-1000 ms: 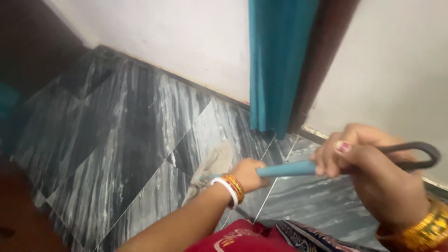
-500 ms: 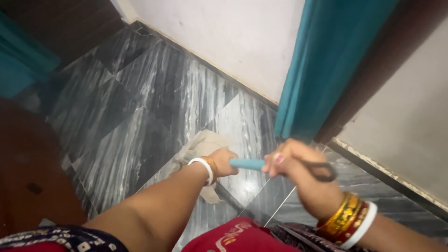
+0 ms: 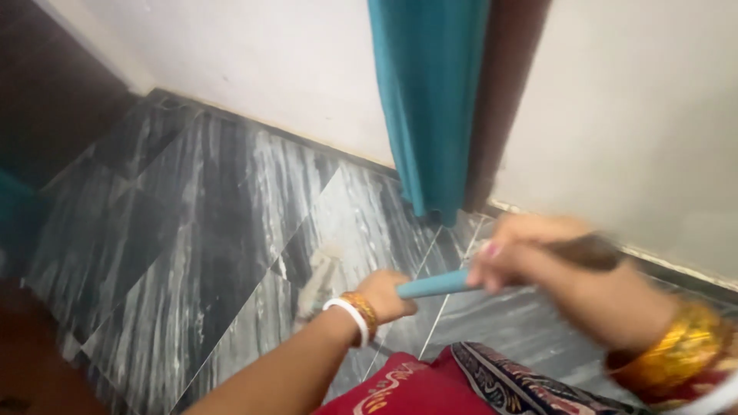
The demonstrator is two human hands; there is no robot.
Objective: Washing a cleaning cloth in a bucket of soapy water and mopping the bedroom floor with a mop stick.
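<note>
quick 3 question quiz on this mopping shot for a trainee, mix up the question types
1. True or false: both hands grip the teal handle.
2. Which hand sits lower on the handle, nearer the cloth head? A) left hand B) right hand
3. Fill in: the teal curtain hangs against the ____ above the grey marble floor.

Key: 1 true. 2 A. 3 wall.
</note>
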